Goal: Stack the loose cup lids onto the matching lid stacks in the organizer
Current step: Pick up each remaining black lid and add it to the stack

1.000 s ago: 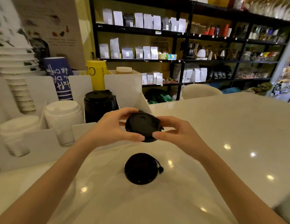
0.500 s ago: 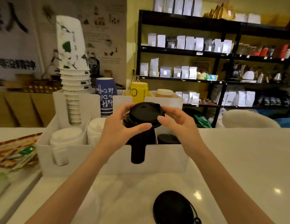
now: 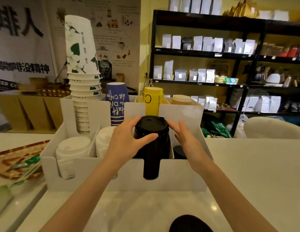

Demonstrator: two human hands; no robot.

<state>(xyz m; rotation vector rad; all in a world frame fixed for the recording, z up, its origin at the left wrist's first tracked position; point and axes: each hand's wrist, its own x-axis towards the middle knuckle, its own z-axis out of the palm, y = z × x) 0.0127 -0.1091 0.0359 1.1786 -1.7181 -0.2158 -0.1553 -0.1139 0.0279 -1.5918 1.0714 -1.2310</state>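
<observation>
A white organizer stands on the counter in front of me. Its middle front slot holds a tall stack of black lids, and a black lid sits on top of it. My left hand wraps that top lid, thumb across the front. My right hand is just right of the lid with its fingers spread, holding nothing. Another loose black lid lies on the counter at the bottom edge, partly cut off.
Two white lid stacks fill the left slots, and a low black stack the right one. Paper cup stacks stand behind. A patterned tray lies at the left. Dark shelves line the back right.
Both hands carried the black lid up from over the counter and set it on the black stack in the organizer. My right hand has let go and drawn slightly right.
</observation>
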